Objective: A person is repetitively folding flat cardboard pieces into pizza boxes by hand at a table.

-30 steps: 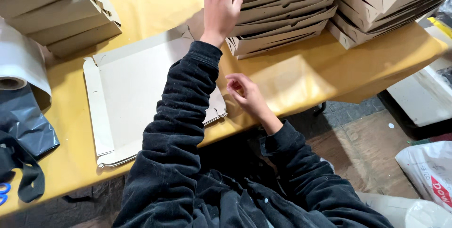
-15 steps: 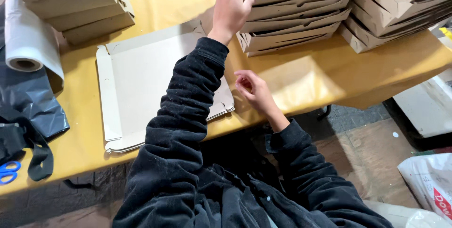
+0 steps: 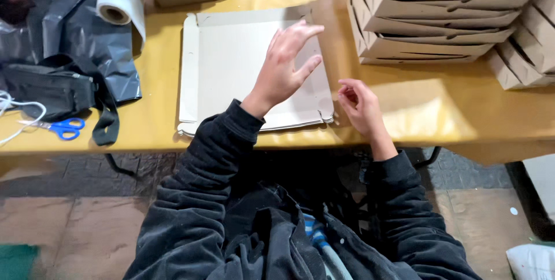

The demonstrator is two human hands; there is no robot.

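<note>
From the head view, your left hand (image 3: 283, 66) hovers open, fingers spread, over the flat cardboard blank (image 3: 231, 66) lying on the yellow table (image 3: 439, 118). Your right hand (image 3: 358, 104) is half-curled and empty at the blank's right edge. The blank looks unfolded, so folding seems all ahead. Right of the blank stand stacks of folded brown boxes (image 3: 439, 14); left of it, a white roll (image 3: 118, 0) and blue scissors (image 3: 60, 128).

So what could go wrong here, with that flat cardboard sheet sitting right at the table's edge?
The flat cardboard sheet has its near edge at the table lip, so a nudge from the left hand hovering over it might tip it off. The tall stack of folded boxes beside the right hand leans a little and could slide if bumped. The blue scissors lie close to the edge too.
</note>
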